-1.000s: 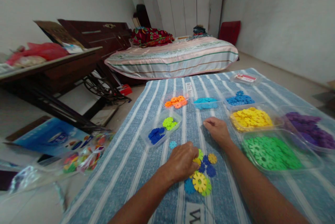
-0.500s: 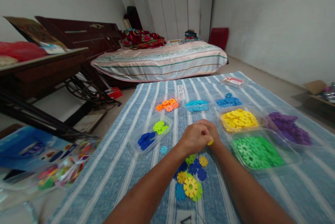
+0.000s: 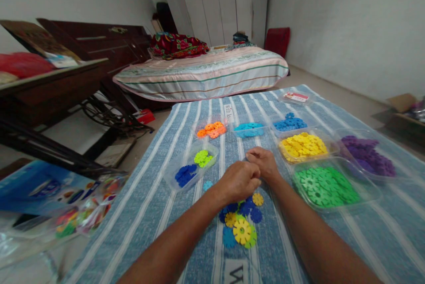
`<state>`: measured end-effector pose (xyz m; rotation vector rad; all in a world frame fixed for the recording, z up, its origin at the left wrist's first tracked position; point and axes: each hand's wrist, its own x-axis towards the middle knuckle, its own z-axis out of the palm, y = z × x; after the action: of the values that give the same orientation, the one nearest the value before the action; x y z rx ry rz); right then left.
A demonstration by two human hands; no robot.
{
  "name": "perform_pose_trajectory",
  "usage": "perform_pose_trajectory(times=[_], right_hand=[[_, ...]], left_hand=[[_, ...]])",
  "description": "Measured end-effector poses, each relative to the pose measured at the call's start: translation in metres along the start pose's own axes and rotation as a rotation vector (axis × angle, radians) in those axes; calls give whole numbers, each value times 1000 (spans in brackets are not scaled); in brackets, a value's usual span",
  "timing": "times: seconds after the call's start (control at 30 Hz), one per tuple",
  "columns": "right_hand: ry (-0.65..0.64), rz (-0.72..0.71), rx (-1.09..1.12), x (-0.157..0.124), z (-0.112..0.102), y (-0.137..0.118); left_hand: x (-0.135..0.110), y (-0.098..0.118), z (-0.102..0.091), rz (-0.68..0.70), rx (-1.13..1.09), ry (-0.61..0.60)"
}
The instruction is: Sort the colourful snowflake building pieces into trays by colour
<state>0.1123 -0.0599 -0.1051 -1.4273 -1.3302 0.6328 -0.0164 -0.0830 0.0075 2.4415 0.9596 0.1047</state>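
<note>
My left hand (image 3: 238, 181) is closed in a loose fist just above a small assembly of interlocked plastic snowflake discs (image 3: 242, 227) in yellow, blue and lime on the blue striped cloth (image 3: 159, 213). Touching it from the far side, my right hand (image 3: 264, 164) has its fingers curled and pinched. Whatever the two hands hold between them is hidden. A single light-blue disc (image 3: 207, 185) lies on the cloth left of my left hand.
Clear tubs of discs ring the hands: dark blue and lime (image 3: 191, 168), orange (image 3: 211, 130), cyan (image 3: 248, 129), blue (image 3: 290, 123), yellow (image 3: 303, 145), green (image 3: 323, 184), purple (image 3: 367, 160). A plastic bag of mixed pieces (image 3: 79, 218) lies left; a bed (image 3: 206, 75) lies behind.
My left hand lifted off the disc assembly and met my right hand above it. A yellow disc showed between them half a second ago and is now hidden. The hands have dropped slightly.
</note>
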Motion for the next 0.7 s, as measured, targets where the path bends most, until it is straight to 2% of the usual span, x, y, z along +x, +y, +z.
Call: perform_pose_trajectory(times=[0.1, 0.23, 0.3, 0.53, 0.7], right_hand=[[18, -1, -33, 1, -3, -4], [22, -6, -51, 1, -4, -8], [22, -7, -55, 1, -4, -8], [25, 1, -49, 0, -3, -7], [22, 2, -40, 2, -2, -6]], left_hand=[[-15, -1, 11, -52, 126, -94], [-18, 8, 24, -69, 293, -182], [-18, 9, 29, -60, 321, -188], [-17, -3, 40, -78, 202, -110], [-15, -6, 35, -103, 2, -111]])
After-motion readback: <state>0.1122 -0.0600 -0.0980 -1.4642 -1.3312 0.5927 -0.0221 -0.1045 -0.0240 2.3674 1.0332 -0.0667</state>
